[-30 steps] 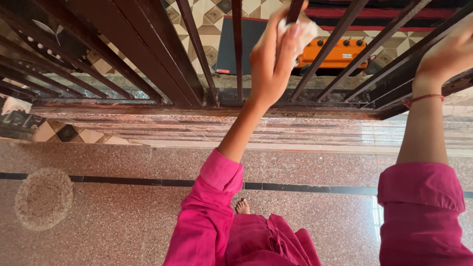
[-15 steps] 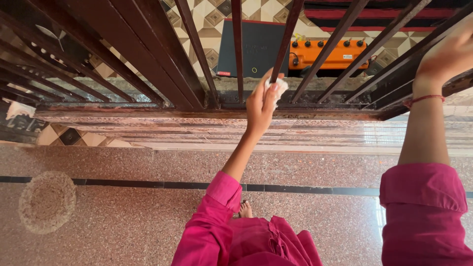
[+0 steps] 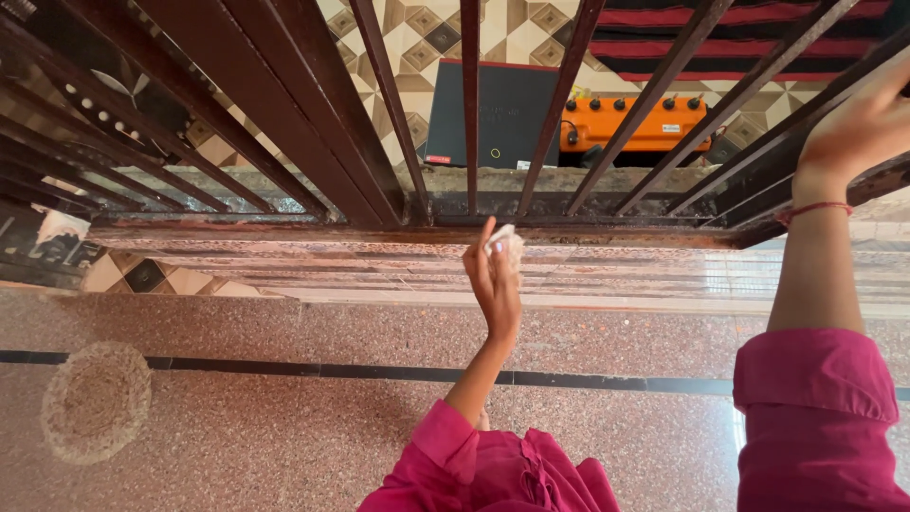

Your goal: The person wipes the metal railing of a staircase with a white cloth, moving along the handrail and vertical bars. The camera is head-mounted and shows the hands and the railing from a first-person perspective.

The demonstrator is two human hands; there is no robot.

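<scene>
A dark brown metal railing [image 3: 284,114] with slanted bars fills the top of the head view. My left hand [image 3: 493,280] is shut on a small white cloth [image 3: 504,241] and presses it against the railing's rusty bottom rail [image 3: 284,233], near the foot of a bar. Far to the right, my right hand [image 3: 858,128] rests curled over one of the outer bars [image 3: 758,156]; a red thread circles its wrist. Both arms wear pink sleeves.
Beyond the bars, on patterned tiles, lie a dark flat box [image 3: 507,114] and an orange device with knobs [image 3: 645,123]. A round woven mat [image 3: 95,400] sits on the speckled pink floor at the left. A black inlay line [image 3: 284,368] crosses the floor.
My left hand with the cloth has slid down along a bar from high up to the bottom rail. My right hand has stayed on its bar.
</scene>
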